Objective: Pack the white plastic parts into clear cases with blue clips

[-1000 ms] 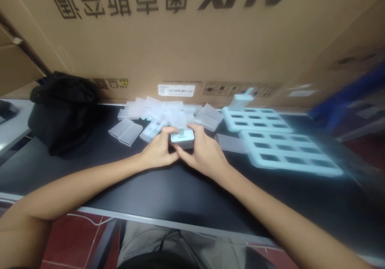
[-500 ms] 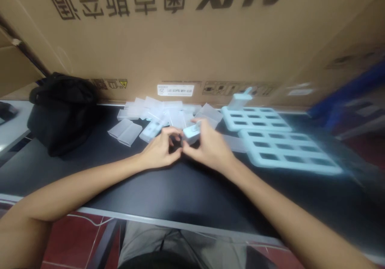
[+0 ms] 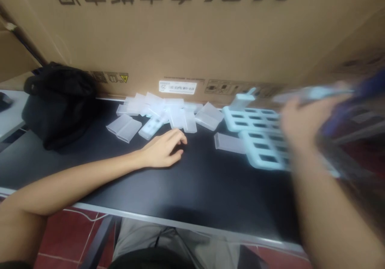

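One plastic mould (image 3: 320,92) with a pale blue cap is grasped in my right hand (image 3: 306,120), though blur hides exactly how my fingers sit on it. Its long axis lies roughly sideways, clear end leftward, cap toward the right. From that grip, the near rack (image 3: 252,156) and the far rack (image 3: 227,118) lie lower and leftward, partly covered by my hand and forearm; my right hand is much the nearer to both. My left hand (image 3: 164,148) holds nothing I can see, fingers loosely curled above the black table (image 3: 210,201), just in front of the pile of clear sleeves (image 3: 177,116). One loose sleeve (image 3: 230,144) lies beside the near rack's left edge. Another capped mould (image 3: 244,97) stands upright at the far rack's back left corner. Farther left sits a black bag (image 3: 60,104); behind everything rises a cardboard box (image 3: 186,40).
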### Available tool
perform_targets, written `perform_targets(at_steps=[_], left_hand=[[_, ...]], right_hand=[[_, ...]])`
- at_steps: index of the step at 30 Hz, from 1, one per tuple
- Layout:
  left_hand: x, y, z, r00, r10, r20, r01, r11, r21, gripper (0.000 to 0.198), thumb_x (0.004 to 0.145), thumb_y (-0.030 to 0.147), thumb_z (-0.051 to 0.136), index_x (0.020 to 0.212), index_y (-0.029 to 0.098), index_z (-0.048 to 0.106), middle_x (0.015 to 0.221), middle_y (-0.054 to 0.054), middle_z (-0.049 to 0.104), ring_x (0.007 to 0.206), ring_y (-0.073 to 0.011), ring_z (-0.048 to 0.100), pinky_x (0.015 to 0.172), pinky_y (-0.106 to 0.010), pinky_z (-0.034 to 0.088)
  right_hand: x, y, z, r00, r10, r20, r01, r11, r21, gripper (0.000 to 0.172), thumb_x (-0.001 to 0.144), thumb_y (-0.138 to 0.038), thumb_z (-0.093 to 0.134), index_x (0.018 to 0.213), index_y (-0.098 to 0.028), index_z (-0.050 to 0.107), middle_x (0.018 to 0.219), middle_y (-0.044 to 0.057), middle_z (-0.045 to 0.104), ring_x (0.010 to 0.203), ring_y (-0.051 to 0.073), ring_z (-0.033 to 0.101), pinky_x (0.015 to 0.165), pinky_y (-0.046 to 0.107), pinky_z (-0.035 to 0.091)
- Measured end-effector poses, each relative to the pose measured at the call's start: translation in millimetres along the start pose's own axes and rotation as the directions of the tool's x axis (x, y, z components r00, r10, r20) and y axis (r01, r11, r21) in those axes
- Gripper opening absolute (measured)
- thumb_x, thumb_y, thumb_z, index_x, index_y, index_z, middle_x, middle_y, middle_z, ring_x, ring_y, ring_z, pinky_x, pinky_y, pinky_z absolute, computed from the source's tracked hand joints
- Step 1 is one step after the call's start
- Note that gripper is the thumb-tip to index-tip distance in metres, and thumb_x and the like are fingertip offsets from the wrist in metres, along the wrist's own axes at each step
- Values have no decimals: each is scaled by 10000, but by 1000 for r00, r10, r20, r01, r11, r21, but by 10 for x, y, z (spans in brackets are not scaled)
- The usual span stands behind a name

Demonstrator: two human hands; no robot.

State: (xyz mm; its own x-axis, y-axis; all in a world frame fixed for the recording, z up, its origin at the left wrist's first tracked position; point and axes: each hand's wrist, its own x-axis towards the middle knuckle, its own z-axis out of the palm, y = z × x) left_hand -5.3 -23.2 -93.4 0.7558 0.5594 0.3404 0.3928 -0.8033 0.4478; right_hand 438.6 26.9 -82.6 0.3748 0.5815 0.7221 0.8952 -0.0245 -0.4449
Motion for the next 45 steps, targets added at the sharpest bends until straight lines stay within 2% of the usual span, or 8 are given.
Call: perform_targets(at_steps=[3,6,20,24,31,38,42,45], left_hand=[[2,-5,0,1000,1,17,-1,1000,6,183,965,240,557,1144,223,522,1166,-71,624,1041,-206,649,922,-381,586],[-1,-5,4,1000,2,30,-3,1000,15,177,964,239,561,1138,221,532,1160,-70,628,1050,-211,641,937,-384,583],[20,-1,6,994,24,105,-28,999,42,60,965,206,572,1014,221,605,1128,-51,637,1091,-207,621,931,-339,551],[23,-1,12,993,21,114,-26,999,45,57,967,207,575,1008,221,612,1133,-52,643,1098,-207,615,919,-334,550],[32,9,17,992,27,126,-34,998,54,68,977,209,568,1016,218,622,1139,-63,649,1082,-212,611,885,-335,555],[30,5,21,991,32,133,-40,998,56,72,978,207,565,1014,211,627,1126,-65,648,1067,-216,607,891,-346,562],[30,-1,29,991,44,130,-53,996,68,76,978,206,564,1013,205,632,1118,-71,646,1060,-218,607,899,-356,566],[31,-2,31,991,46,130,-56,996,76,75,976,203,571,1011,205,637,1113,-75,647,1057,-220,606,903,-359,570]], right_hand=[[-160,-316,40,962,215,167,-203,975,-87,781,890,-368,492,1534,-13,229,1546,340,435,1421,366,494,1190,446,344],[-227,-461,33,924,290,249,-255,953,-166,718,934,-391,454,1529,-30,275,1513,326,490,1373,364,533,1140,417,375],[-170,-447,179,924,138,356,-77,980,-181,692,949,-408,437,1525,-43,317,1498,291,504,1352,333,509,1094,379,374],[-89,-503,258,904,175,390,-66,959,-276,675,938,-435,485,1484,-52,380,1401,302,581,1231,362,549,1006,421,412],[-42,-501,411,911,223,348,-100,936,-339,782,948,-453,506,1532,26,303,1392,385,537,1238,392,551,989,460,404],[-89,-478,409,905,238,353,-104,927,-360,904,902,-480,609,1582,-9,246,1345,349,577,1235,392,589,973,438,423],[-94,-506,393,872,310,378,-154,909,-388,943,915,-515,593,1598,-5,190,1267,336,628,1132,381,634,912,435,435],[-102,-505,406,856,337,392,-164,896,-412,939,896,-507,620,1585,-17,211,1303,349,613,1167,391,617,919,448,436]])
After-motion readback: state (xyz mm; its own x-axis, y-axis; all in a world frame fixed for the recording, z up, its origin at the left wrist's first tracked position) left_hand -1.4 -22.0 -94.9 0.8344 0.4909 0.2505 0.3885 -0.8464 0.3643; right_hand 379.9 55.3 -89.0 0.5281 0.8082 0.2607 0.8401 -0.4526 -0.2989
